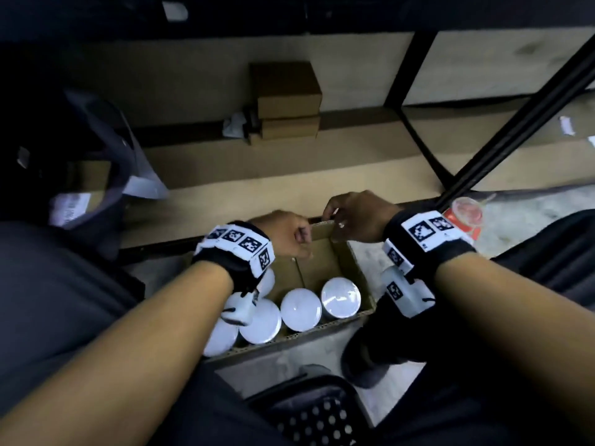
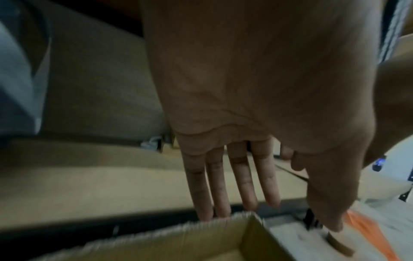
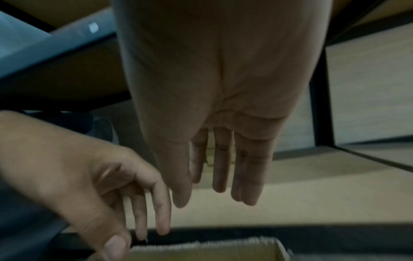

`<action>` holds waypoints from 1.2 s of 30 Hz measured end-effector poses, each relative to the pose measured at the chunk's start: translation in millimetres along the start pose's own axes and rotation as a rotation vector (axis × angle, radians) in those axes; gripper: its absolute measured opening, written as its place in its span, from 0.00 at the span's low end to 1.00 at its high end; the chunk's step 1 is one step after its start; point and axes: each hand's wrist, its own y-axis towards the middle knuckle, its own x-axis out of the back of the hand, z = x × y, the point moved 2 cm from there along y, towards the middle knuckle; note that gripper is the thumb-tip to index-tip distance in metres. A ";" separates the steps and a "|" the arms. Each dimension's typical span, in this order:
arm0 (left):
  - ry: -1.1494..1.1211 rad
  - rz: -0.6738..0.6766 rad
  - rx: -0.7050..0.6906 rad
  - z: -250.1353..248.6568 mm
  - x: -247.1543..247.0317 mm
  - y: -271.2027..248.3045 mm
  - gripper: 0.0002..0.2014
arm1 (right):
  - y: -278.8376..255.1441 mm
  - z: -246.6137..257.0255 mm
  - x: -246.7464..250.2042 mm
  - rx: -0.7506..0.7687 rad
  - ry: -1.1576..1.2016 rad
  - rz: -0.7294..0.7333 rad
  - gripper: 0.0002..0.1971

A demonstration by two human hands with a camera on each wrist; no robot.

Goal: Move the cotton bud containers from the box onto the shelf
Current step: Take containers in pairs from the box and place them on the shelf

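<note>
An open cardboard box (image 1: pixel 358 262) stands on the floor between my knees. Several round cotton bud containers with white lids (image 1: pixel 341 296) (image 1: pixel 301 309) (image 1: pixel 260 320) fill its near half; the far half shows bare cardboard. My left hand (image 1: pixel 297 236) is at the far rim (image 2: pixel 178 227), straight fingers (image 2: pixel 210 194) dipping behind the wall, thumb apart. My right hand (image 1: pixel 347 217) hovers over the far right corner, fingers (image 3: pixel 220 167) straight and holding nothing, just above the rim (image 3: pixel 201 245). The low shelf board (image 1: pixel 289 175) lies just beyond the box.
Two small brown cartons (image 1: pixel 286 101) are stacked at the back of the shelf. A black slanted shelf post (image 1: pixel 515 130) rises at right, with a red-lidded jar (image 1: pixel 465 217) at its foot. A dark bag (image 1: pixel 96 156) sits left. My shoe (image 1: pixel 363 358) is beside the box.
</note>
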 end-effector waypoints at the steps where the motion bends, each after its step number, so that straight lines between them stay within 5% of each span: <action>1: -0.013 0.027 0.027 4.5 -16.0 5.9 0.17 | 4.5 -5.1 -12.2 -0.021 0.016 0.012 0.18; 11: 0.063 0.037 0.158 39.5 -103.9 33.3 0.36 | 34.0 -52.2 -113.5 -0.177 0.026 0.119 0.42; 22: -0.005 0.061 0.169 37.0 -144.6 49.5 0.34 | 24.1 -70.0 -159.7 -0.201 0.182 0.042 0.39; 28: 0.032 0.088 0.181 38.7 -154.3 52.5 0.34 | 32.5 -72.9 -179.3 -0.230 0.116 0.122 0.47; 36: 0.204 0.084 0.170 40.7 -163.0 50.6 0.44 | 39.8 -73.4 -198.5 -0.280 0.057 0.171 0.51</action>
